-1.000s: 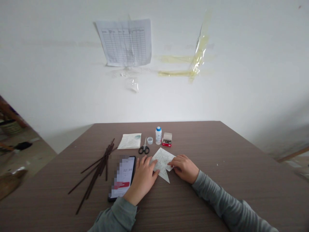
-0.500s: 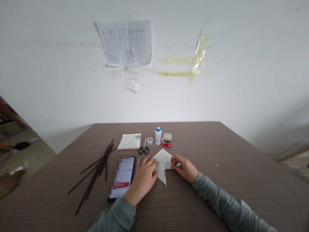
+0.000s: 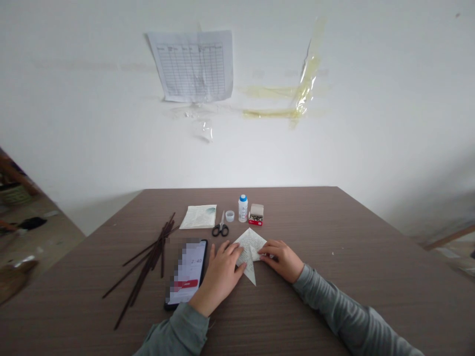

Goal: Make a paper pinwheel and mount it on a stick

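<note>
A sheet of handwritten paper [image 3: 249, 249], folded into a pointed shape, lies on the brown wood-grain table [image 3: 297, 217]. My left hand [image 3: 221, 279] rests on its left edge with the fingers spread, holding it against the table. My right hand [image 3: 281, 260] has its fingertips curled over the paper's right side, pinching a small flap. A smartphone [image 3: 185, 273] showing a timer lies just left of my left hand, its upper part pixelated.
Thin dark sticks [image 3: 148, 262] lie in a loose bunch left of the phone. Farther back are a paper packet [image 3: 199, 216], black-handled scissors [image 3: 220, 225], a bottle cap [image 3: 230, 215], a blue-capped glue bottle [image 3: 243, 208] and a small red box of metal fasteners [image 3: 256, 215].
My right fingers have shifted inward on the paper, and a small flap now lies folded toward its middle. The phone timer has advanced to 40.
</note>
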Tool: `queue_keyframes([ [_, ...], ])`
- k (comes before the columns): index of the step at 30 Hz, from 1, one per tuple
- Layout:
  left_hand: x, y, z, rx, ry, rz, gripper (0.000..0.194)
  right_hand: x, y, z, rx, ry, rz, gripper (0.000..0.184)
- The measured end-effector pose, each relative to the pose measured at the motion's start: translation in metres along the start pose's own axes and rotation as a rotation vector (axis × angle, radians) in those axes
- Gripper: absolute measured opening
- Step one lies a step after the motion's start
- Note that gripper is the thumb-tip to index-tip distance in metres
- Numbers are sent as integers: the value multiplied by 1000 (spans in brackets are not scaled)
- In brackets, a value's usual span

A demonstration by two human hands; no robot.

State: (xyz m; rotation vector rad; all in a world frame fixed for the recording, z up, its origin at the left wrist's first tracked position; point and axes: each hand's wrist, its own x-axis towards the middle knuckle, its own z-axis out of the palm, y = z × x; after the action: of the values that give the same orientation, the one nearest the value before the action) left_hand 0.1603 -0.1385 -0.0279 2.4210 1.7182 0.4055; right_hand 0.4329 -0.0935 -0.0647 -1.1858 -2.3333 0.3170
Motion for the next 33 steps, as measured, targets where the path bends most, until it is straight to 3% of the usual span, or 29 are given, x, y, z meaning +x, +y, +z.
queue_keyframes([
  [24,0,8,0,-28,34,-6,49,-1,2,1,2,-36,-16,24],
  [33,0,11,-3,-3,-34,6,57,-2,9,5,18,-21,-76,25],
])
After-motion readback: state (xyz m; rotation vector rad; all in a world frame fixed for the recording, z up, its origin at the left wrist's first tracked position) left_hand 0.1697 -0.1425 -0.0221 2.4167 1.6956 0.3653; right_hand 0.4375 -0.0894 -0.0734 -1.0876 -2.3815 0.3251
